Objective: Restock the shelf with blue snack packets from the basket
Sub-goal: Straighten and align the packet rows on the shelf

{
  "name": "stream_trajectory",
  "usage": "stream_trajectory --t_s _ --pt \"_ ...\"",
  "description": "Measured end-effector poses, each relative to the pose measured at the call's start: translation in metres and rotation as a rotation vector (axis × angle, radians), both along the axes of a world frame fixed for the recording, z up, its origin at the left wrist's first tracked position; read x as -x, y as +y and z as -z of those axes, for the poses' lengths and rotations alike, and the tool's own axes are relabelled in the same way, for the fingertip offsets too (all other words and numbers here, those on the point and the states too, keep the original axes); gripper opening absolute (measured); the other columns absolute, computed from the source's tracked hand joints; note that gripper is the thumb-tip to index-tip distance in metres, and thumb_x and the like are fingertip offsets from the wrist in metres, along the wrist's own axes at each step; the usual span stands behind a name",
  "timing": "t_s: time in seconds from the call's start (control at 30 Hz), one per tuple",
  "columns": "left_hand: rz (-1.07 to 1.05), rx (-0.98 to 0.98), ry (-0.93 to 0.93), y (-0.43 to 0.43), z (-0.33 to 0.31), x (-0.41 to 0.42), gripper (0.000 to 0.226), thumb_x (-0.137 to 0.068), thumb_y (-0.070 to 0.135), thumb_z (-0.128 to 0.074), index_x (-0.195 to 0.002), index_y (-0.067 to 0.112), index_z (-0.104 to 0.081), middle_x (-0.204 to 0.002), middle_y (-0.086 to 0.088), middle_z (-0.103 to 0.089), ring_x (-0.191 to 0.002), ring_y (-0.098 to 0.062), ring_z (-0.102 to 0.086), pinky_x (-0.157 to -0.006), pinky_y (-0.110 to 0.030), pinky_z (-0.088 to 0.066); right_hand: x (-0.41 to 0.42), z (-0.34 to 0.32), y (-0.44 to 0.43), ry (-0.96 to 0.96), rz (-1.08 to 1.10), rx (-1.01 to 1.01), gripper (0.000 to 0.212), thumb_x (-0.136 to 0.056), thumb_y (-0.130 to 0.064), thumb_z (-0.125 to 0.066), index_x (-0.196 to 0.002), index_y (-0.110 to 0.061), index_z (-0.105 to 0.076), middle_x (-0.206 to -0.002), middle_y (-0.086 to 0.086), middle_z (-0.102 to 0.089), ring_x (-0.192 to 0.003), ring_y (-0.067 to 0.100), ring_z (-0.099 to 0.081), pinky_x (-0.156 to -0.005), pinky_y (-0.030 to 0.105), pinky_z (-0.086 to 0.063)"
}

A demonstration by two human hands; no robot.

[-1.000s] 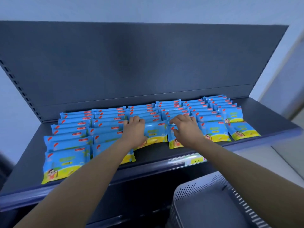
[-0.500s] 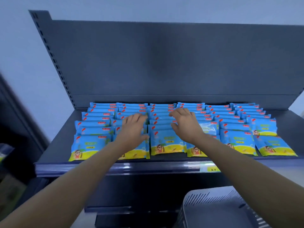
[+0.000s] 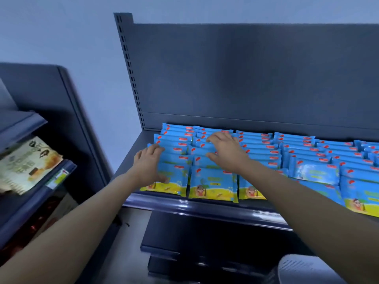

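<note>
Both hands slid left along the shelf (image 3: 184,206). Left hand (image 3: 148,165) and right hand (image 3: 225,152) lie flat, holding nothing, tidying blue snack packets (image 3: 213,181) there. Next, I think, reach down to the basket (image 3: 297,269).

Nothing can be read here. The blue snack packets (image 3: 213,181) under and just right of the left grip (image 3: 148,167) carry small red labels (image 3: 180,166) with white print, blurred beyond reading. Well to that grip's left, a beige packet (image 3: 26,162) shows large smeared characters. The price tag (image 3: 59,177) below it is also illegible.
</note>
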State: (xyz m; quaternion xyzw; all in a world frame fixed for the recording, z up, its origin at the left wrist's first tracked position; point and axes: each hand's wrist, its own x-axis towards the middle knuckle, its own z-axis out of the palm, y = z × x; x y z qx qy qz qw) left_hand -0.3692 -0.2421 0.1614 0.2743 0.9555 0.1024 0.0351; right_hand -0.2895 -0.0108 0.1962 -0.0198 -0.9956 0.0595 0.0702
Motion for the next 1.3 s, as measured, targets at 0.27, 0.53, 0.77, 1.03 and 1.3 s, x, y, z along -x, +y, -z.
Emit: stream_trajectory --t_s 0.27,0.53,0.77,1.03,1.3 --pt "0.109 -0.045 -0.28 -0.028 0.004 0.05 0.13 -0.058 0.044 -0.086 -0.15 0.028 0.004 -0.157 -0.002 0.01 -0.146 -0.027 -0.001 -0.119 -0.046 -0.013 0.061 0.002 -0.047 -0.144 0.078 0.082 0.07 -0.09 -0.048 -0.055 -0.148 -0.018 -0.028 -0.155 0.002 -0.021 -0.143 0.023 -0.016 -0.114 0.042 -0.018" --pt "0.172 -0.267 -0.485 -0.023 0.013 0.071 0.132 -0.06 0.024 -0.088 -0.148 0.028 0.009 -0.143 0.002 -0.008 -0.135 -0.019 -0.023 -0.1 -0.022 -0.035 0.095 0.004 -0.055 -0.227 0.166 0.13 0.081 -0.087 -0.052 -0.058 -0.15 -0.017 -0.021 -0.158 0.002 -0.013 -0.145 0.025 -0.012 -0.115 0.043 -0.018" --pt "0.144 -0.272 -0.398 -0.023 0.01 0.082 0.11 -0.061 0.031 -0.087 -0.145 0.01 -0.018 -0.119 0.007 -0.015 -0.114 -0.01 -0.034 -0.094 -0.017 -0.036 0.14 0.002 -0.044 -0.332 0.171 0.132 0.087 -0.085 -0.057 -0.056 -0.151 -0.018 -0.015 -0.159 0.003 -0.009 -0.146 0.027 -0.01 -0.116 0.044 -0.016" --pt "0.144 -0.109 -0.271 -0.016 0.004 0.094 0.112 -0.055 0.042 -0.086 -0.139 0.012 -0.018 -0.141 0.01 -0.006 -0.129 -0.02 -0.032 -0.106 -0.038 -0.039 0.178 0.005 -0.031 -0.481 0.147 0.096 0.102 -0.075 -0.073 -0.054 -0.151 -0.016 -0.015 -0.157 0.005 -0.02 -0.143 0.026 -0.022 -0.116 0.046 -0.021" --pt "0.183 -0.082 -0.393 -0.006 -0.007 0.104 0.13 -0.056 0.028 -0.089 -0.148 0.03 0.002 -0.136 0.008 -0.016 -0.108 -0.011 -0.046 -0.087 -0.024 -0.046 0.196 0.003 -0.02 -0.62 0.09 0.227 0.075 -0.065 -0.075 -0.064 -0.115 -0.021 -0.055 -0.112 -0.005 -0.063 -0.099 0.015 -0.061 -0.094 0.038 -0.048"
